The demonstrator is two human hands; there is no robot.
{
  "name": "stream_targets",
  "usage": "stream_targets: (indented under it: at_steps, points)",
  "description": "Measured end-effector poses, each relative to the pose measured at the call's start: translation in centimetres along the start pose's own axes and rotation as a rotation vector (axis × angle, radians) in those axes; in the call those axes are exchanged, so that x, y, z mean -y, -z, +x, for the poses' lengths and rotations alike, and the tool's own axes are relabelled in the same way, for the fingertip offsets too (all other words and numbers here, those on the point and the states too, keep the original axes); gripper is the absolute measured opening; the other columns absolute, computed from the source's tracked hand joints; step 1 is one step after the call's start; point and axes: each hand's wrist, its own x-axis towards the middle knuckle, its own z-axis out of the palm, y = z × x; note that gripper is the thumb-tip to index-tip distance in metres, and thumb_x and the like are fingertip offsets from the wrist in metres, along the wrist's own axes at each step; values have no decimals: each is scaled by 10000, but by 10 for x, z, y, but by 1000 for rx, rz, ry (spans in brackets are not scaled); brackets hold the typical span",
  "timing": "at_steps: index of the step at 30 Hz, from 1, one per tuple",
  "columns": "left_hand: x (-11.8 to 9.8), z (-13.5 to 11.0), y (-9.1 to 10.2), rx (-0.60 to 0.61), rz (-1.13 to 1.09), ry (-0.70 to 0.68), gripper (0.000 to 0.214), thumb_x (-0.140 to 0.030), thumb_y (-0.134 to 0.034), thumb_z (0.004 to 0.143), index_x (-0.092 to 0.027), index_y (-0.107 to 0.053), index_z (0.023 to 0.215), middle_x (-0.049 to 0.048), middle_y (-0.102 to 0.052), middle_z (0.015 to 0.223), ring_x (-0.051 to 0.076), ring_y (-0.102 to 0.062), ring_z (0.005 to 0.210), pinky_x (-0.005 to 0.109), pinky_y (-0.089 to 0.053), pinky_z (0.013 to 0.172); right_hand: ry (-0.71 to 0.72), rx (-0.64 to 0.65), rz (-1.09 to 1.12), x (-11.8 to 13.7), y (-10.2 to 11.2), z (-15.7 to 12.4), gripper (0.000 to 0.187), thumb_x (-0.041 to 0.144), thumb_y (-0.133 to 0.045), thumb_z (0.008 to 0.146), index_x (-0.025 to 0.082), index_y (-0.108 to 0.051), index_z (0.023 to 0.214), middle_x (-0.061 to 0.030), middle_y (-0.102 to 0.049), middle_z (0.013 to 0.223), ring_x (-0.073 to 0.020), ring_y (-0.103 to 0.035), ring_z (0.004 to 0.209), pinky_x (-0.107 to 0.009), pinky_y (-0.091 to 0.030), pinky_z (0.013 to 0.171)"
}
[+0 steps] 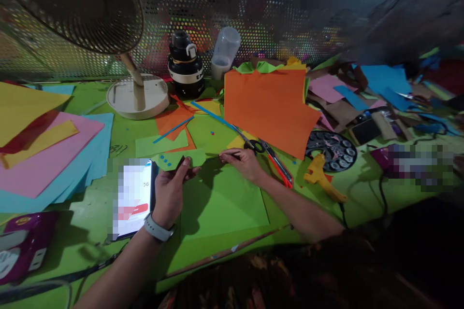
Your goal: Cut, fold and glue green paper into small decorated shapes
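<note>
My left hand (172, 192) is closed on a small piece of green paper (197, 157), thumb on top. Several little blue squares (165, 161) lie on its left part. Just right of this paper, my right hand (242, 164) is closed in a pinch. A thin dark sliver shows at its fingertips, too small to name. Below both hands a green sheet (228, 207) lies flat on the green table. Black-handled scissors (253, 145) and a red box cutter (279, 166) lie beyond and beside my right wrist. A lit phone (136, 198) is left of my left wrist.
A fan (137, 99), a black bottle (186, 70) and a clear bottle (226, 48) stand at the back. Orange paper (268, 106) leans centrally. Coloured sheets (68, 149) lie left. A yellow glue gun (319, 176), a round black tray (337, 142) and scraps (384, 84) are right.
</note>
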Motion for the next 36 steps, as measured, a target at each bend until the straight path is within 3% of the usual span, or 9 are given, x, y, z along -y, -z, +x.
stream_targets:
  at_steps: [6,11,25,36]
  points:
    - [6,-8,-1,31,105,94,226,-359,-768,689,-145,-724,743,40,-685,584,176,-686,608,237,-510,580,78,-50,185,32,3,-15,188,327,-657,831,194,-724,945,-53,-736,907,-163,-699,811,-342,-595,768]
    - [11,-23,-12,131,123,164,228,-350,-775,682,-154,-737,792,56,-727,671,169,-680,572,253,-526,580,180,-17,123,50,-4,-28,162,299,-631,858,226,-717,974,-39,-736,927,-153,-693,836,-340,-597,764]
    - [12,-25,-11,156,147,152,208,-337,-772,688,-162,-742,797,44,-720,652,172,-685,583,247,-524,583,277,-25,-31,49,-7,-29,177,279,-628,859,236,-717,1005,-39,-734,912,-143,-685,805,-304,-585,716]
    - [13,-25,-9,184,167,139,175,-327,-756,713,-171,-742,791,50,-729,685,160,-684,596,242,-520,590,259,-4,45,44,-6,-28,149,271,-604,878,227,-701,982,-26,-726,935,-128,-680,797,-288,-587,714]
